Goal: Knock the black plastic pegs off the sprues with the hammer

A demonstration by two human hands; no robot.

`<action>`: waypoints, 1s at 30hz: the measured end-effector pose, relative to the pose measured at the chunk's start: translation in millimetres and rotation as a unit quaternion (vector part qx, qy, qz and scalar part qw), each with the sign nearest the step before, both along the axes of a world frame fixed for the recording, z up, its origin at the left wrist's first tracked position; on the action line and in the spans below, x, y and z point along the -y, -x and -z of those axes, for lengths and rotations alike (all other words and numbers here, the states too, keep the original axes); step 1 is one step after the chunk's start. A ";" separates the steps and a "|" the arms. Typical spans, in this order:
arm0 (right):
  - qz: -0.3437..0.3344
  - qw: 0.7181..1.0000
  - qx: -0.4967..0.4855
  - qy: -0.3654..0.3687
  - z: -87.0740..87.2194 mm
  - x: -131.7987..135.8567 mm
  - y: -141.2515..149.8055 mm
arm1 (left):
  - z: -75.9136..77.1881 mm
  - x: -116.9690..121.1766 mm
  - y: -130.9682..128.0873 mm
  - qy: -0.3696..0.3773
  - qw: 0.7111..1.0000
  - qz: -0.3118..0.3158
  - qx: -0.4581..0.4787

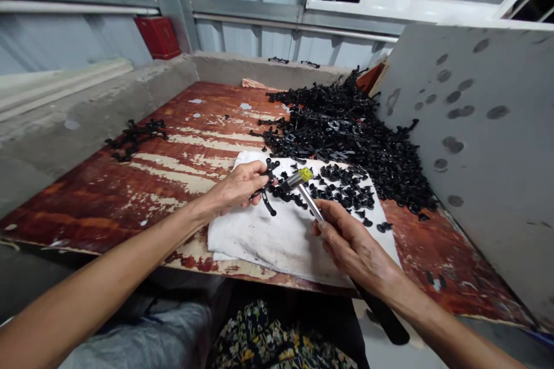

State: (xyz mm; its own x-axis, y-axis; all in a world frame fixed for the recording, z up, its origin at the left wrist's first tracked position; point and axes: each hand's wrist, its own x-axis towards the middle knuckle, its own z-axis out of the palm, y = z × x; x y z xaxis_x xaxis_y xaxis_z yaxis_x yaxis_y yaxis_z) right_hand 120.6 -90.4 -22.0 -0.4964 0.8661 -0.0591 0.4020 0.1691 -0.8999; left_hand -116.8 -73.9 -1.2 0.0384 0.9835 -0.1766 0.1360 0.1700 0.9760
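Note:
My left hand (242,184) is closed on a slim black plastic part (269,203) with rounded ends, held above a white cloth (255,239). A small hammer (309,200) with a metal shaft, a yellow face and a dark handle is in my right hand (348,236), its fingers wrapped around the shaft. The hammer's head lies close to the black part; whether they touch I cannot tell. Small black plugs (346,187) with round heads are scattered over the cloth beyond both hands.
A large heap of black plastic parts (346,127) covers the back right of the worn red-brown table (173,155). A few similar parts (138,137) lie at the left edge. A grey spotted panel (471,127) stands along the right side. A red box (158,37) sits in the far corner.

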 end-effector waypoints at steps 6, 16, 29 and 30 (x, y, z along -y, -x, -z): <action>0.020 0.996 -0.043 0.076 2.9 15.4 -10.0 | -3.4 7.7 8.3 0.089 0.996 0.004 -0.013; 0.051 0.982 -0.110 0.144 6.9 13.1 -10.8 | -4.7 24.0 15.2 0.125 0.991 -0.023 0.032; 0.057 0.977 -0.121 0.164 8.5 12.9 -16.1 | 15.7 33.6 15.3 0.135 0.991 0.007 0.006; 0.058 0.977 -0.122 0.164 9.3 13.2 -16.3 | 17.4 33.7 16.0 0.132 0.991 0.008 0.008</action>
State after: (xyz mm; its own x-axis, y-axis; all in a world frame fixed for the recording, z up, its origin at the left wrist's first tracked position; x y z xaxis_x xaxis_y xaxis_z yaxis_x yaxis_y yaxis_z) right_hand 136.9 -103.6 -31.2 -0.4299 0.8718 -0.2349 0.1690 -0.1779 -0.9694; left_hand -132.8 -107.6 -18.5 0.0595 0.9021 -0.4275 0.1252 0.4181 0.8997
